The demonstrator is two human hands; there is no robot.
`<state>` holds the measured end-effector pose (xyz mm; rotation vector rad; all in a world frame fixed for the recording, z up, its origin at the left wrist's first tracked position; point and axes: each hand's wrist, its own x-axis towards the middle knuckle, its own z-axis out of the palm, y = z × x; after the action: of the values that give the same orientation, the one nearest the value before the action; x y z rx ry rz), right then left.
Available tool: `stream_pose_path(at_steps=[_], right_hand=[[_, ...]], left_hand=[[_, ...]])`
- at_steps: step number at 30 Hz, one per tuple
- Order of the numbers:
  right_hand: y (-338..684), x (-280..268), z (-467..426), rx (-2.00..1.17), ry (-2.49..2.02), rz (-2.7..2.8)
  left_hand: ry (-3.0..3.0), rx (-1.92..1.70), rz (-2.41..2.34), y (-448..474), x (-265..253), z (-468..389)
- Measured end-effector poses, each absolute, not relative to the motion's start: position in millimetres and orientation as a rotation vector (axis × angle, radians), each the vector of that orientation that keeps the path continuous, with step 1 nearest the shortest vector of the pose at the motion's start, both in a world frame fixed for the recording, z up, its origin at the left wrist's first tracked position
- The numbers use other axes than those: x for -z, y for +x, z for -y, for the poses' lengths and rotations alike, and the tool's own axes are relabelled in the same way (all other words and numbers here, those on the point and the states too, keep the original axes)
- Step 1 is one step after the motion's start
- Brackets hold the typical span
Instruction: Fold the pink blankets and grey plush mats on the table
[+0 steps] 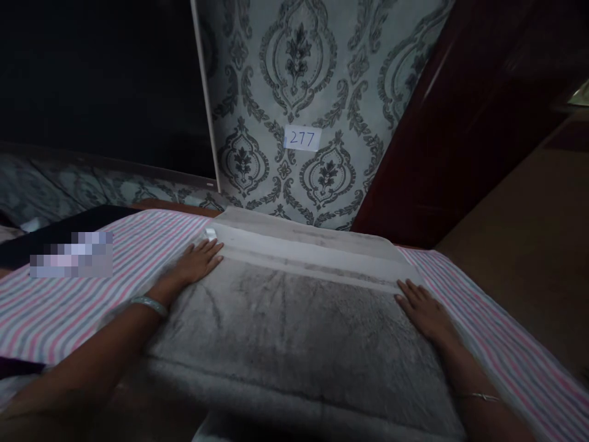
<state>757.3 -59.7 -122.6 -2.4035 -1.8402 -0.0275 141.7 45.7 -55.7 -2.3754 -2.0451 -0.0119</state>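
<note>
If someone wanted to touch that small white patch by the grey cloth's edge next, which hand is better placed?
Probably the left hand: it lies right beside the white patch. The right hand rests on the far side of the grey cloth, near the opposite edge.

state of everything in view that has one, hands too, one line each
grey cloth, spread out, lightly creased
striped cloth, spread out, partly covered by the grey cloth
left hand, open, resting on the grey cloth
right hand, open, resting on the grey cloth
screen, dark
paper marked 277, up on the wall
</note>
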Motion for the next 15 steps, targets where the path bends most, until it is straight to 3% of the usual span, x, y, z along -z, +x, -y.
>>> stream_pose_path(at_steps=[7, 11, 15], right_hand=[[803.3, 123.3, 73.2, -0.010, -2.522, 1.667], [768.2, 107.8, 83.4, 0.068, -2.586, 1.677], [717.9, 112.7, 96.9, 0.083, -2.365, 1.945]], left_hand=[[-2.218, 0.015, 2.310, 134.5, 44.1, -44.7], [-2.210, -0.018, 2.267, 143.5, 36.4, -30.7], [-2.277, 0.027, 2.134, 156.1, 47.9, -8.3]])
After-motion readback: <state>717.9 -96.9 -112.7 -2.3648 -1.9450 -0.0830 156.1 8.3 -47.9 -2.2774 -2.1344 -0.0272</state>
